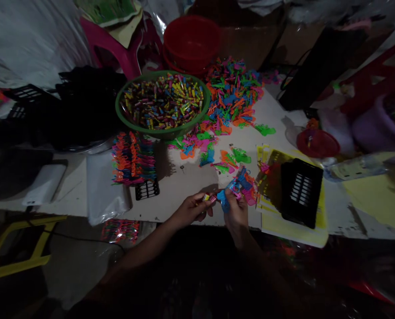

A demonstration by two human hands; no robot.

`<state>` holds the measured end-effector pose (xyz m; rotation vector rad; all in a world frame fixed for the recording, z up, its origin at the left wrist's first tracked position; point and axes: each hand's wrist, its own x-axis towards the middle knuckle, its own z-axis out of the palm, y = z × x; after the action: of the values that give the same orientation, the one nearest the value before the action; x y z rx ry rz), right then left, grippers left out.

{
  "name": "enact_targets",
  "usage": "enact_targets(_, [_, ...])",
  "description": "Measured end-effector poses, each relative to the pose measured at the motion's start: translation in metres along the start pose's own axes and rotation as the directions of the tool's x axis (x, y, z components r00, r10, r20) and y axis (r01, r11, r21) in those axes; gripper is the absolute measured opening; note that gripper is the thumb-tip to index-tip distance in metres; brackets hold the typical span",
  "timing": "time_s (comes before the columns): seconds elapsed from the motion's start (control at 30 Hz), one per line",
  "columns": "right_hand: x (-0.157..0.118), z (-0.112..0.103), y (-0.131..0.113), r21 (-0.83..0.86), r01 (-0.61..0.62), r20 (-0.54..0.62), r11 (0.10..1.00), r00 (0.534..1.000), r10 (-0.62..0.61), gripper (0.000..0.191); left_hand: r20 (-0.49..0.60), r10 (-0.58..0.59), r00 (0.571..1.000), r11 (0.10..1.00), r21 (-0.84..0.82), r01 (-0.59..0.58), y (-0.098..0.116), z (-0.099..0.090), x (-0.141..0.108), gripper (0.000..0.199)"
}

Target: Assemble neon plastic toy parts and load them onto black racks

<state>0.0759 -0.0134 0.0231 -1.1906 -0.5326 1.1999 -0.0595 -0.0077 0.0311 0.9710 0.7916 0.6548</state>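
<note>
in the head view, the left grip (pixel 194 208) pinches a small yellow-and-pink tube (pixel 212 199) between thumb and fingers at the near edge of the bench (pixel 180 188). the right grip (pixel 236 216) is closed on a blue moulded plastic piece (pixel 223 200); whether it also holds the coloured pieces (pixel 249 196) alongside, i cannot tell. both items look light; the plastic seems stiff and slick, best held by its broad body.

A white table (pixel 179 188) bears a green basin (pixel 166 133), colourful plastic pieces (pixel 235 95) and yellow sheets (pixel 293 232).
</note>
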Motion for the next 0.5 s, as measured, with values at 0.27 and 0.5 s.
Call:
enact_targets(0.27, [-0.011,-0.001,0.013,-0.165,0.119,-0.061,0.979,0.989,-0.131,0.027,-0.001,0.033,0.999,0.965,0.262,-0.032,0.003,0.011,-0.01,0.034])
enact_targets(0.5, [0.053,-0.05,-0.028,-0.857,0.17,-0.005,0.487,0.941,-0.338,0.038,-0.356,0.082,0.931,0.967,0.256,0.012,-0.024,-0.009,0.008,0.04])
